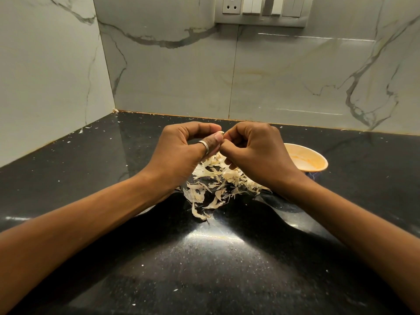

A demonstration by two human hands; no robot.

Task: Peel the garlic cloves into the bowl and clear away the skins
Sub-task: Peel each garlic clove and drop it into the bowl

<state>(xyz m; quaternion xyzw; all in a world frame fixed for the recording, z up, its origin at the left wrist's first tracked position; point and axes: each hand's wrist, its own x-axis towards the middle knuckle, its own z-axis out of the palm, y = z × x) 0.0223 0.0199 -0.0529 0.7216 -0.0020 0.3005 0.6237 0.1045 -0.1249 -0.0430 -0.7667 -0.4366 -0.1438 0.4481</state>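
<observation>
Left hand (181, 151): fingers curled, thumb and forefinger pinching the clove; silver ring (204, 146) on the thumb
Clove (221, 133): small, pale cream, only its tip showing between the two hands' fingertips, held above the counter (204, 269)
Skins (213, 183): loose pile of dry, papery, off-white shreds, under and between both wrists
Right hand (256, 151): fingers curled in, thumb and forefinger tips pinching the clove's right end
Bowl (313, 159): pale orange inside, just right of the right hand, partly hidden behind it
</observation>
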